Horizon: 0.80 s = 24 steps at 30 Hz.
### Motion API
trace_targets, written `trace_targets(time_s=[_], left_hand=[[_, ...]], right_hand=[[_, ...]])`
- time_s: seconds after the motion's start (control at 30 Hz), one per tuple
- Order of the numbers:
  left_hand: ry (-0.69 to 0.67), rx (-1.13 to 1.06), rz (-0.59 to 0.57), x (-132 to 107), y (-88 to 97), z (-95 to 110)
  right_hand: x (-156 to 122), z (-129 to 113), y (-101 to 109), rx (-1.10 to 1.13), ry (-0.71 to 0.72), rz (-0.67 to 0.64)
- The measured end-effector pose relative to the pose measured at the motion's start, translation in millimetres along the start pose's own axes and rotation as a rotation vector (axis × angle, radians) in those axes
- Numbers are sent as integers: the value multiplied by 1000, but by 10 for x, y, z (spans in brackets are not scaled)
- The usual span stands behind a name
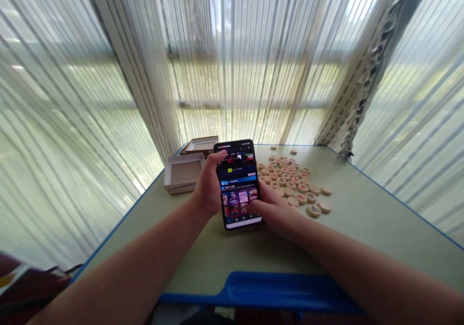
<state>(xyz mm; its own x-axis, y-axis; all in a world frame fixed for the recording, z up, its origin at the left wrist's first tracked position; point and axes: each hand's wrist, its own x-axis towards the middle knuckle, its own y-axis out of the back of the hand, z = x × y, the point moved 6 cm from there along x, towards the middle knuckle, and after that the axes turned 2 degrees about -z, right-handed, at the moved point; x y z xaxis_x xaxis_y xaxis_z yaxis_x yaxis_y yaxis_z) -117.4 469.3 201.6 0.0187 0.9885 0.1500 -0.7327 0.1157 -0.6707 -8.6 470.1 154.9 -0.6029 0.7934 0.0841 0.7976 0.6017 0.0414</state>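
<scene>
A black smartphone (237, 182) with a lit screen is held upright over the pale green table (362, 218). My left hand (208, 187) wraps its left edge, thumb on the top corner. My right hand (273, 211) grips the lower right side, its thumb resting on the screen. Several round wooden chess pieces (295, 182) lie scattered just right of the phone, behind my right hand.
An open cardboard box (183, 172) and a second brown box tray (201, 146) sit at the table's far left corner. The table has a blue rim (275, 288) with a groove at the near edge. Sheer striped curtains (253, 59) hang close behind the table.
</scene>
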Motion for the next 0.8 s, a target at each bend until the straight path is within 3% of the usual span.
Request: trace_targets(time_s=[0.17, 0.8], left_hand=[[-52, 22, 72, 6, 48, 26], [22, -2, 56, -18, 6, -12]], right_hand=[[-1, -46, -20, -47, 47, -33], [-24, -34, -1, 25, 18, -34]])
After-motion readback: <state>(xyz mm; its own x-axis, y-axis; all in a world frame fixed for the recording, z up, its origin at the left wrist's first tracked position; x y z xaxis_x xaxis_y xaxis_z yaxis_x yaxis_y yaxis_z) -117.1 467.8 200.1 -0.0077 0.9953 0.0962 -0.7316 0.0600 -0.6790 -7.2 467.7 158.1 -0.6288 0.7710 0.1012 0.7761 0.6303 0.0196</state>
